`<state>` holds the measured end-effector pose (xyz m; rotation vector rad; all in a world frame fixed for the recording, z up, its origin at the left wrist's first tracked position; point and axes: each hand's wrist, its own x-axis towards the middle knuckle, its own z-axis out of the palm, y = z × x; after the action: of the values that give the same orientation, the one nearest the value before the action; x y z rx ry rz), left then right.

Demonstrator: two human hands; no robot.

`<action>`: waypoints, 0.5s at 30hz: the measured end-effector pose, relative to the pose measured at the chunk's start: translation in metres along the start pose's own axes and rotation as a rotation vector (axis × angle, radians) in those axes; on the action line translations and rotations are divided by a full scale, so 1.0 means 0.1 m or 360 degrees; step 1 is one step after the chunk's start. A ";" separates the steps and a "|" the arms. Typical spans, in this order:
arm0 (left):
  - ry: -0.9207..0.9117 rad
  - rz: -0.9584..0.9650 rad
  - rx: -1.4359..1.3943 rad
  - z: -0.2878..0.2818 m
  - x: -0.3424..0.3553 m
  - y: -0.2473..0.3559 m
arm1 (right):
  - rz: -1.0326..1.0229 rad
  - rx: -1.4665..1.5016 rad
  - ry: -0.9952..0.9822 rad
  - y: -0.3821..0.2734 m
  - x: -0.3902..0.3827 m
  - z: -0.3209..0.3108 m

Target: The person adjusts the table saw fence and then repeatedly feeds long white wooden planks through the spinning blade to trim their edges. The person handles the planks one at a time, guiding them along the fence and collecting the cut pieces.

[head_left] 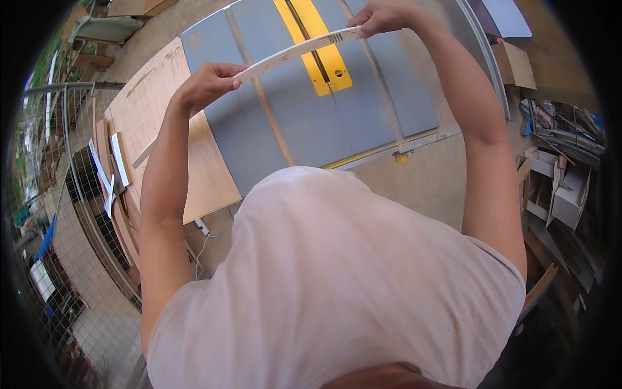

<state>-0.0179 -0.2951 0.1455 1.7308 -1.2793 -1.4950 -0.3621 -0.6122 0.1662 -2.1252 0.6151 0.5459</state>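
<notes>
A thin white strip [291, 53] stretches across above the grey-blue table saw top [337, 123]. My left hand [210, 85] pinches it at the left, with the thumb along its edge. At the upper right my right hand [383, 18] grips the strip's other end between thumb and fingers. Beneath the strip lies the saw's yellow insert plate [334, 68], which has a dark lengthwise slot. A pale strip end [144, 154] shows beyond my left forearm; whether it belongs to the same strip, I cannot tell.
A light wooden board [210, 175] adjoins the saw top's left side. A metal rail [424, 139] runs along the near edge. Wire mesh fencing [78, 155] and white offcuts [118, 159] stand at left. White box-like pieces [570, 194] and a cardboard box [515, 65] are at right.
</notes>
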 end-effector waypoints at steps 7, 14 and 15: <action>0.0200 -0.0092 0.0155 0.53 -0.25 -0.17 | 0.0130 -0.0248 0.0123 -0.02 -0.34 0.65; 0.0576 0.0292 0.1060 0.94 -0.33 -0.44 | -0.0095 -0.0542 0.0686 0.02 -0.50 1.20; 0.0658 0.0374 0.1203 0.98 -0.32 -0.54 | -0.0147 -0.0622 0.0748 0.04 -0.48 1.24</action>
<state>-0.0914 -0.2253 0.0887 2.0797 -1.8553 -0.4807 -0.4224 -0.5017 0.1220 -2.6689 0.7033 0.1111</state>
